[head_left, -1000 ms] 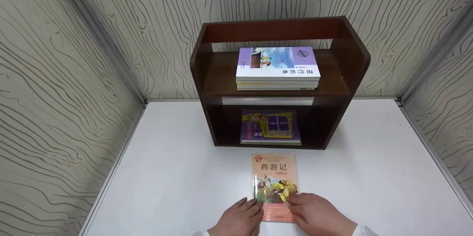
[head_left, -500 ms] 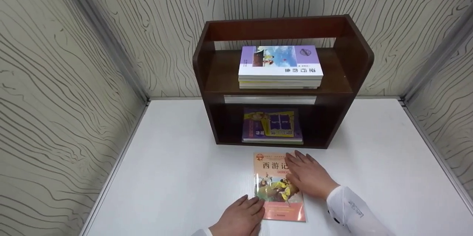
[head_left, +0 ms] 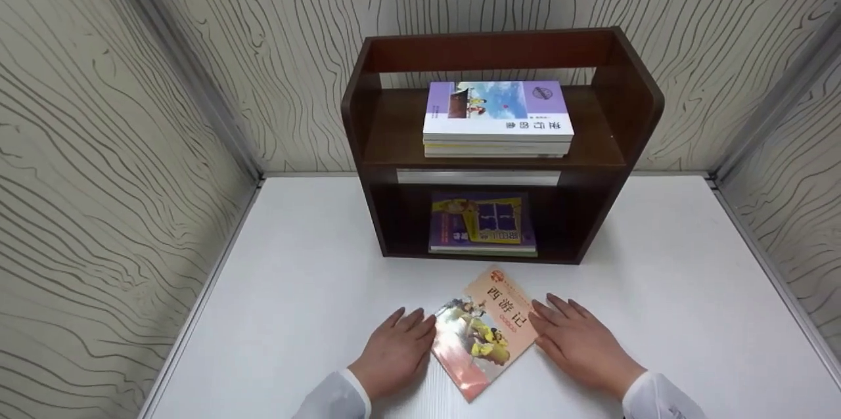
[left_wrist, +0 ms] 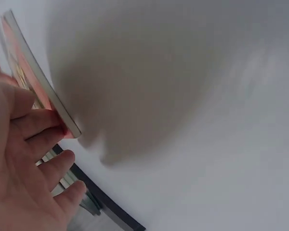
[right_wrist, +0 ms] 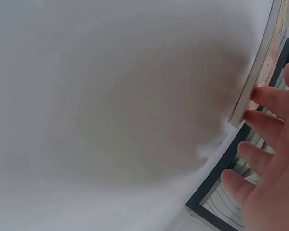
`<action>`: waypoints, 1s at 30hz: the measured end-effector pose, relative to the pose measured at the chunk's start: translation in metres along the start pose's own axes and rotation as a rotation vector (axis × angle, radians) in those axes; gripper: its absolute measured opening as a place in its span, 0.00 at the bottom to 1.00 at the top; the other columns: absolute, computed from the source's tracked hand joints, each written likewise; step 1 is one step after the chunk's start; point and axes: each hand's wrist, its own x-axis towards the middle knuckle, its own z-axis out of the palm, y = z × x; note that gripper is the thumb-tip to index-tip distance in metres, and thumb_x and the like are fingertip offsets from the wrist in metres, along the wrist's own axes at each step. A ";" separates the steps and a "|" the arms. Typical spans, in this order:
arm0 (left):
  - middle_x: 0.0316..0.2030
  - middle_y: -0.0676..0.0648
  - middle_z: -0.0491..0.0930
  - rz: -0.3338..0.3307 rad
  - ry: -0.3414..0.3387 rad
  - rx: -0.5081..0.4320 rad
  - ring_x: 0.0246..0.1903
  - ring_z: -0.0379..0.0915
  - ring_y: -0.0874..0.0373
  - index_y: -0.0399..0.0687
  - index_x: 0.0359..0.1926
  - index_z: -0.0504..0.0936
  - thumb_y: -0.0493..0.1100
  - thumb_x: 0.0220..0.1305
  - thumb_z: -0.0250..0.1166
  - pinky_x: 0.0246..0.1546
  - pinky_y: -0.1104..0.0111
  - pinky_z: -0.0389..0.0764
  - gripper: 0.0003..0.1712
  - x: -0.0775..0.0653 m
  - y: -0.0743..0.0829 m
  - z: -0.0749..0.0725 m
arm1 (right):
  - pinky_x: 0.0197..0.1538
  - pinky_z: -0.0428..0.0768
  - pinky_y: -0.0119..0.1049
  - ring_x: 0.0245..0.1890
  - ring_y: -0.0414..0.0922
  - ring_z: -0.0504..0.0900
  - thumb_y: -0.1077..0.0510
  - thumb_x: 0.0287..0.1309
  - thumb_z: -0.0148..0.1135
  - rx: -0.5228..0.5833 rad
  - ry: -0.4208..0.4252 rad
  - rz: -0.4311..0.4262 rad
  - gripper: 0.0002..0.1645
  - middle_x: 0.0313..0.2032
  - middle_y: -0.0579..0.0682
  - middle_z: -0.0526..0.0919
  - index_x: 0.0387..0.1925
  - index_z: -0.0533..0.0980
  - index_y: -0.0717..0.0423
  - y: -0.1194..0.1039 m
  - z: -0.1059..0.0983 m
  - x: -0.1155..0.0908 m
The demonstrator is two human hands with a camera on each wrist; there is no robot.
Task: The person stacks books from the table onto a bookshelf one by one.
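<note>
A thin paperback book [head_left: 485, 333] with a peach cover and cartoon figures lies face up on the white table, turned at a slant in the head view. At its left corner my left hand [head_left: 396, 348] touches the edge with extended fingertips. My right hand [head_left: 582, 344] has its fingers against the right corner, also fairly straight. In the left wrist view, the fingers of the left hand [left_wrist: 31, 159] meet the book's edge [left_wrist: 45, 86]. The right wrist view has fingertips of the right hand [right_wrist: 272, 144] on the book's cover edge [right_wrist: 257, 72].
Behind the book stands a dark brown two-tier bookshelf [head_left: 489, 163]. Its upper tier bears a stack of books [head_left: 498, 120]; purple books [head_left: 483, 225] lie on the lower one. Patterned panels [head_left: 295, 64] wall in the white table [head_left: 295, 261].
The book has turned clockwise from upright to slanted. My right hand went up to its top right edge, then down along with the turn; my left hand moved up and left.
</note>
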 end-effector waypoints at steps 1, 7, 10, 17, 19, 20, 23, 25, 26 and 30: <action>0.60 0.53 0.67 -0.022 0.002 0.010 0.61 0.59 0.53 0.51 0.59 0.72 0.52 0.69 0.45 0.60 0.55 0.60 0.23 0.004 -0.004 0.001 | 0.64 0.51 0.51 0.65 0.50 0.55 0.41 0.63 0.45 0.002 -0.005 0.002 0.28 0.63 0.46 0.63 0.58 0.71 0.49 -0.003 0.000 -0.003; 0.56 0.45 0.71 -0.127 0.118 0.042 0.57 0.63 0.47 0.49 0.54 0.77 0.51 0.65 0.51 0.56 0.53 0.64 0.21 0.035 -0.020 0.007 | 0.63 0.54 0.49 0.62 0.51 0.59 0.39 0.63 0.44 0.007 -0.013 0.033 0.29 0.61 0.49 0.67 0.57 0.73 0.51 -0.019 0.000 -0.013; 0.54 0.41 0.72 -0.178 0.202 0.026 0.55 0.66 0.45 0.49 0.51 0.79 0.49 0.63 0.53 0.54 0.52 0.67 0.19 0.051 -0.021 0.009 | 0.62 0.56 0.49 0.60 0.52 0.62 0.41 0.62 0.47 0.009 -0.011 0.054 0.28 0.59 0.51 0.69 0.56 0.73 0.51 -0.024 -0.001 -0.013; 0.57 0.39 0.69 -0.330 0.176 -0.079 0.55 0.64 0.43 0.50 0.56 0.75 0.49 0.64 0.53 0.55 0.51 0.65 0.21 0.072 -0.014 0.012 | 0.58 0.62 0.50 0.59 0.50 0.63 0.40 0.62 0.48 0.019 -0.056 0.175 0.27 0.59 0.50 0.68 0.56 0.73 0.48 -0.029 -0.005 -0.010; 0.58 0.37 0.66 -0.381 0.117 -0.170 0.57 0.62 0.42 0.48 0.59 0.72 0.49 0.65 0.51 0.56 0.52 0.63 0.23 0.071 -0.010 0.010 | 0.56 0.64 0.49 0.57 0.49 0.64 0.40 0.62 0.47 0.059 -0.076 0.211 0.27 0.60 0.49 0.67 0.57 0.73 0.48 -0.031 -0.005 -0.009; 0.59 0.36 0.65 -0.411 0.088 -0.241 0.57 0.61 0.42 0.46 0.60 0.70 0.49 0.65 0.50 0.57 0.53 0.63 0.24 0.069 -0.009 0.008 | 0.56 0.65 0.48 0.56 0.48 0.65 0.40 0.62 0.47 0.086 -0.084 0.227 0.27 0.61 0.49 0.67 0.57 0.73 0.48 -0.031 -0.005 -0.008; 0.61 0.36 0.62 -0.509 0.026 -0.547 0.59 0.59 0.42 0.42 0.63 0.66 0.48 0.67 0.48 0.58 0.54 0.62 0.26 0.064 -0.003 -0.001 | 0.55 0.67 0.46 0.55 0.47 0.67 0.43 0.63 0.47 0.246 -0.101 0.306 0.27 0.62 0.50 0.66 0.58 0.70 0.50 -0.032 -0.007 -0.008; 0.62 0.39 0.62 -0.565 0.003 -0.842 0.60 0.57 0.45 0.43 0.65 0.63 0.48 0.68 0.46 0.59 0.54 0.60 0.27 0.059 0.002 -0.010 | 0.56 0.68 0.47 0.55 0.47 0.67 0.44 0.64 0.47 0.409 -0.106 0.389 0.27 0.62 0.51 0.66 0.60 0.68 0.53 -0.030 -0.010 -0.008; 0.63 0.40 0.61 -0.592 -0.005 -0.990 0.61 0.56 0.45 0.43 0.66 0.61 0.48 0.68 0.46 0.60 0.54 0.59 0.27 0.056 0.004 -0.014 | 0.56 0.68 0.48 0.56 0.49 0.68 0.45 0.65 0.46 0.499 -0.107 0.438 0.28 0.61 0.52 0.67 0.61 0.67 0.54 -0.029 -0.012 -0.008; 0.62 0.38 0.62 -0.715 -0.042 -1.398 0.61 0.56 0.44 0.38 0.66 0.58 0.49 0.67 0.47 0.59 0.51 0.59 0.31 0.039 0.009 -0.027 | 0.54 0.71 0.48 0.57 0.54 0.68 0.44 0.65 0.44 0.858 -0.113 0.620 0.32 0.60 0.58 0.67 0.63 0.62 0.60 -0.024 -0.020 -0.009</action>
